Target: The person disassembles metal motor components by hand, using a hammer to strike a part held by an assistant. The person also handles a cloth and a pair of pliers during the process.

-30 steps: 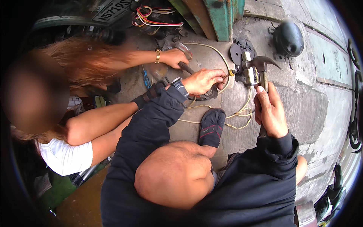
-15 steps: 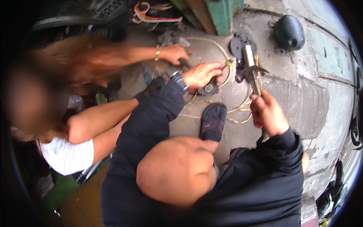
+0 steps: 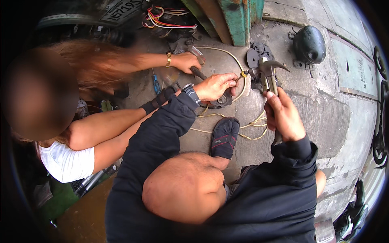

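Vehicle number plate (image 3: 121, 9): a white rectangular plate with dark characters, tilted, at the top edge of the view, left of the bundle of coloured wires (image 3: 162, 18). Only part of it shows; its upper edge is cut off. No packages, labels or screens are visible elsewhere.

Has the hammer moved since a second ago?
Yes. The hammer in the right hand dipped toward the dark round part, then swung back up; its head again sits left of that part.
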The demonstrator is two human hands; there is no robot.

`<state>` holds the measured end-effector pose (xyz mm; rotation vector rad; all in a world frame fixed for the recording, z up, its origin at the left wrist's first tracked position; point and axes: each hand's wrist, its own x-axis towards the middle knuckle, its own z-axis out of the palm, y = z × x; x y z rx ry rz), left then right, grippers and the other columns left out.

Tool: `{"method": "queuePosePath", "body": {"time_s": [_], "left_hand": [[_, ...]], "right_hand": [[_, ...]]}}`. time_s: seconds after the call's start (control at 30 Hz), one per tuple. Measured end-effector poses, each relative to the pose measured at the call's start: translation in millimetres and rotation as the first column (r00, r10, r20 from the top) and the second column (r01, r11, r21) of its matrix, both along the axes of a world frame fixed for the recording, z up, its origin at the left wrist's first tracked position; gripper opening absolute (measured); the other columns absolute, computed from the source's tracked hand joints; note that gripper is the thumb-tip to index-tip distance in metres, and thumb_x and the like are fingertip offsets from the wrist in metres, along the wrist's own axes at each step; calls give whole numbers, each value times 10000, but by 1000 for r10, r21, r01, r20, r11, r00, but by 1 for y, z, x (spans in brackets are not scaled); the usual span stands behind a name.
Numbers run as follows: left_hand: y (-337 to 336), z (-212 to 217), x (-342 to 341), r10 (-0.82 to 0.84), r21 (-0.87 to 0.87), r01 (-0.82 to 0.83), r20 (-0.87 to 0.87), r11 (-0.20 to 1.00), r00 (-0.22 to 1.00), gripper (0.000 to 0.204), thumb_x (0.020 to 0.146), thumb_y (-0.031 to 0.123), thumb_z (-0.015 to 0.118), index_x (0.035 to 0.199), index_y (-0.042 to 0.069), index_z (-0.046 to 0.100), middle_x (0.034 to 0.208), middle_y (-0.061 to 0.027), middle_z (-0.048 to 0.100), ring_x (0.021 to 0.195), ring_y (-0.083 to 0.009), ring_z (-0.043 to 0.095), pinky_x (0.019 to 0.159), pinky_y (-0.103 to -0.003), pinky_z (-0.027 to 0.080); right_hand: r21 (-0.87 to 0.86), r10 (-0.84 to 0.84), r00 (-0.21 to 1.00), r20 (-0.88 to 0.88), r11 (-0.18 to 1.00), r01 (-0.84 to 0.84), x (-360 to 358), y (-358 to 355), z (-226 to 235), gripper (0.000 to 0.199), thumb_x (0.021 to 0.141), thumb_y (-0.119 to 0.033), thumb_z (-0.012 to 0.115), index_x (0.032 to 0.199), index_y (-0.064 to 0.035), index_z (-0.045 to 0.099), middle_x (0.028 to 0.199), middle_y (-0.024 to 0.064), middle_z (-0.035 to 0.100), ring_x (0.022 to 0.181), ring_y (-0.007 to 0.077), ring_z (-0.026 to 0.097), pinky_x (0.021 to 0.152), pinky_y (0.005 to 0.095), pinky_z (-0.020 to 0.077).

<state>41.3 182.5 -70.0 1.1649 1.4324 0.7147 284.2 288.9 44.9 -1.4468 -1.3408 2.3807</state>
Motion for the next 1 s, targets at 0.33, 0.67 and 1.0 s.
{"method": "queuePosePath", "body": {"time_s": [0.33,0.67,1.0], "left_hand": [[-16,-4,-7,48,-48,-49,-33,998,998,179,1053,137,473,1095,3,584,867,-61,696,874,-155,692,825,-321,517],[-13,-15,-21,210,-46,-205,247,978,946,203,1090,159,426,1097,16,570,948,-53,657,938,-142,643,870,-304,512],[-20,-19,-21,232,-60,-225,286,973,930,196,1090,154,428,1114,17,565,983,-65,663,951,-154,656,882,-303,522]], "right_hand": [[-105,56,998,19,993,-53,-3,24,24,178,1058,-250,502,1004,-80,513,707,-24,459,510,87,414,435,248,333],[63,-295,945,-139,950,305,-16,27,22,139,1045,-233,516,1097,-105,534,722,-44,423,486,40,338,427,226,290],[71,-106,991,-83,991,112,-24,-6,6,256,1064,-293,490,1177,-69,538,712,-33,424,487,47,351,426,227,308]]}}
